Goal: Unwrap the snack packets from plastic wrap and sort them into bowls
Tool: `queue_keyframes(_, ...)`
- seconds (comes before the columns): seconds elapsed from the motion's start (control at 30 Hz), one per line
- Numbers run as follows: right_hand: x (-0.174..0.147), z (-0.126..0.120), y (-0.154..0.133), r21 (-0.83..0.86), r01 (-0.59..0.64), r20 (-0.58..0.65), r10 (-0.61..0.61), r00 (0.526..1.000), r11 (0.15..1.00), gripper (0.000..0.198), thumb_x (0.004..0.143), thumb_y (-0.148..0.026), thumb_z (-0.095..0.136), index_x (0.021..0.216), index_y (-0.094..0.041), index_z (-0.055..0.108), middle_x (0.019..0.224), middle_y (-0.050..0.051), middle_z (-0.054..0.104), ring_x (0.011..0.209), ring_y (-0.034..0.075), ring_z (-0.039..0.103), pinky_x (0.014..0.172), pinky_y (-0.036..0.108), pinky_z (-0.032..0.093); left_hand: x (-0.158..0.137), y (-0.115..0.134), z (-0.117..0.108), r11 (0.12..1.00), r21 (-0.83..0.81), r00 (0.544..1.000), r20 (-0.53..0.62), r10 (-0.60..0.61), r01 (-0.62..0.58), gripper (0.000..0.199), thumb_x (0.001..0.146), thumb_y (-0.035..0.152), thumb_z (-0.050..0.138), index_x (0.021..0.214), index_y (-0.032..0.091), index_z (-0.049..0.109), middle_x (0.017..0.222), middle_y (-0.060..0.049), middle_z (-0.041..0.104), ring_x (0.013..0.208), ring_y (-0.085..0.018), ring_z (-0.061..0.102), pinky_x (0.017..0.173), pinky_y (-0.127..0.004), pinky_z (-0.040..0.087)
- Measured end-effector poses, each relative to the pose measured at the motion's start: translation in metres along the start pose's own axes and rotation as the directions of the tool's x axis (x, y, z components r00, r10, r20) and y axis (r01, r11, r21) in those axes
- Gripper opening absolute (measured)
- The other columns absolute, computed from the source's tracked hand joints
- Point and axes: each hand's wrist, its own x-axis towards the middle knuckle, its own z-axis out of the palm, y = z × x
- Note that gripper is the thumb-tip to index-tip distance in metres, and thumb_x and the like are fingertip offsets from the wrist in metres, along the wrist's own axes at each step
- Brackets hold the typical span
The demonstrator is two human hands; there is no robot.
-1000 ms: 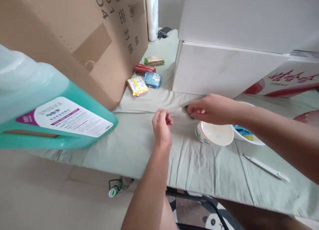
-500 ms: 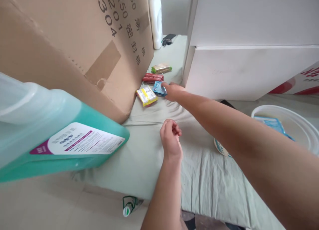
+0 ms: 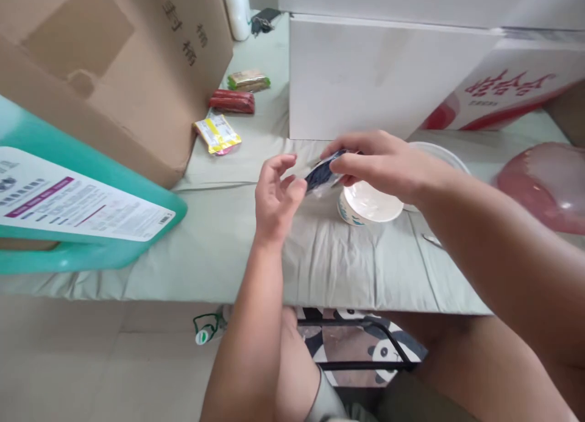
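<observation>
My right hand [image 3: 388,163] has a small dark blue snack packet [image 3: 320,173] with a clear, shiny edge between its thumb and fingers, above the green cloth [image 3: 219,221]. Close to the packet's left end is my left hand [image 3: 278,193], fingers curved and apart; whether its thumb touches the packet I cannot tell. Just below my right hand stands a white paper bowl [image 3: 372,203] with blue-green print. Farther off to the left lie a yellow-and-white packet [image 3: 218,134], a red wrapped packet [image 3: 231,101] and a green-ended wrapped snack [image 3: 249,80].
A big jug of green liquid [image 3: 91,209] and a brown carton [image 3: 137,63] flank the left side. White boxes [image 3: 356,75] line the back. Behind my right hand shows a white tub's rim [image 3: 450,157]; a reddish clear bowl [image 3: 539,178] sits far right.
My right hand has taken the blue packet from the group of snacks and brought it back toward me. My left hand has risen and opened beside it. The view has shifted right.
</observation>
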Motion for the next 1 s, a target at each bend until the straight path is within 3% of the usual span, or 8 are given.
queue_keyframes(0.13, -0.044, -0.021, 0.004, 0.16, -0.024, -0.01, 0.026, 1.0, 0.987, 0.026, 0.092, -0.041, 0.059, 0.088, -0.017, 0.068, 0.072, 0.003, 0.059, 0.068, 0.016, 0.062, 0.063, 0.029, 0.05, -0.02, 0.011, 0.022, 0.999, -0.027, 0.952, 0.307, 0.025, -0.017, 0.05, 0.069, 0.066, 0.077, 0.094, 0.025, 0.065, 0.1, -0.006, 0.068, 0.105, -0.024, 0.066, 0.087, -0.035, 0.053)
queue_keyframes(0.33, -0.059, -0.02, -0.003, 0.324, 0.054, -0.053, -0.038, 0.998, 0.945, 0.024, 0.092, -0.038, 0.06, 0.108, -0.021, 0.066, 0.079, 0.001, 0.059, 0.069, 0.014, 0.063, 0.066, 0.029, 0.054, -0.061, 0.011, 0.042, 0.943, -0.135, 0.906, 0.346, -0.244, 0.306, 0.051, 0.066, 0.064, 0.08, 0.095, 0.025, 0.064, 0.097, -0.006, 0.07, 0.102, -0.025, 0.069, 0.078, -0.035, 0.056)
queue_keyframes(0.47, -0.108, -0.018, 0.038, 0.395, 0.153, -0.299, -0.031, 0.954, 0.906, 0.025, 0.09, -0.037, 0.057, 0.111, -0.025, 0.063, 0.093, 0.001, 0.061, 0.074, 0.015, 0.065, 0.072, 0.033, 0.056, -0.076, 0.007, 0.044, 0.836, -0.201, 0.821, 0.404, -0.404, 0.511, 0.042, 0.067, 0.048, 0.085, 0.094, 0.023, 0.063, 0.095, -0.006, 0.071, 0.094, -0.026, 0.071, 0.076, -0.037, 0.058)
queue_keyframes(0.53, -0.139, -0.017, 0.083, 0.309, 0.087, -0.477, 0.075, 0.876, 0.947, 0.021, 0.088, -0.041, 0.06, 0.102, -0.025, 0.063, 0.09, 0.002, 0.063, 0.078, 0.018, 0.066, 0.078, 0.038, 0.055, -0.079, 0.008, 0.043, 0.816, -0.18, 0.782, 0.454, -0.426, 0.549, 0.044, 0.066, 0.044, 0.085, 0.099, 0.024, 0.063, 0.101, -0.007, 0.071, 0.094, -0.026, 0.071, 0.075, -0.038, 0.059)
queue_keyframes(0.63, -0.177, -0.01, 0.163, 0.078, -0.248, -0.625, 0.241, 0.742, 0.966, 0.024, 0.08, -0.038, 0.063, 0.099, -0.025, 0.063, 0.097, 0.008, 0.069, 0.092, 0.028, 0.067, 0.088, 0.05, 0.053, -0.086, 0.009, 0.045, 0.838, -0.108, 0.754, 0.508, -0.416, 0.535, 0.056, 0.065, 0.037, 0.087, 0.113, 0.029, 0.058, 0.109, -0.006, 0.068, 0.099, -0.025, 0.07, 0.075, -0.037, 0.061)
queue_keyframes(0.77, -0.203, 0.0, 0.239, -0.165, -0.413, -0.497, 0.286, 0.819, 0.895, 0.032, 0.077, -0.038, 0.058, 0.102, -0.02, 0.066, 0.122, 0.018, 0.066, 0.116, 0.037, 0.061, 0.104, 0.057, 0.044, -0.104, 0.007, 0.057, 0.907, -0.001, 0.791, 0.49, -0.367, 0.421, 0.065, 0.067, 0.025, 0.085, 0.122, 0.035, 0.052, 0.107, -0.003, 0.063, 0.092, -0.02, 0.068, 0.073, -0.032, 0.059)
queue_keyframes(0.9, -0.212, 0.002, 0.239, -0.134, -0.43, -0.498, 0.315, 0.808, 0.893, 0.021, 0.08, -0.04, 0.054, 0.088, -0.022, 0.062, 0.104, 0.015, 0.069, 0.102, 0.033, 0.064, 0.093, 0.051, 0.048, -0.122, -0.004, 0.071, 0.898, 0.092, 0.705, 0.587, -0.399, 0.431, 0.047, 0.074, 0.027, 0.078, 0.115, 0.032, 0.057, 0.097, -0.003, 0.061, 0.075, -0.016, 0.061, 0.064, -0.03, 0.055)
queue_keyframes(1.0, -0.214, 0.008, 0.213, 0.212, -0.382, -0.475, 0.436, 0.764, 0.9, 0.016, 0.08, -0.037, 0.05, 0.088, -0.024, 0.056, 0.07, 0.003, 0.061, 0.066, 0.022, 0.058, 0.067, 0.038, 0.047, -0.133, -0.019, 0.08, 0.878, 0.181, 0.654, 0.604, -0.455, 0.444, 0.032, 0.077, 0.03, 0.072, 0.107, 0.029, 0.059, 0.09, -0.001, 0.059, 0.069, -0.014, 0.055, 0.061, -0.027, 0.05)
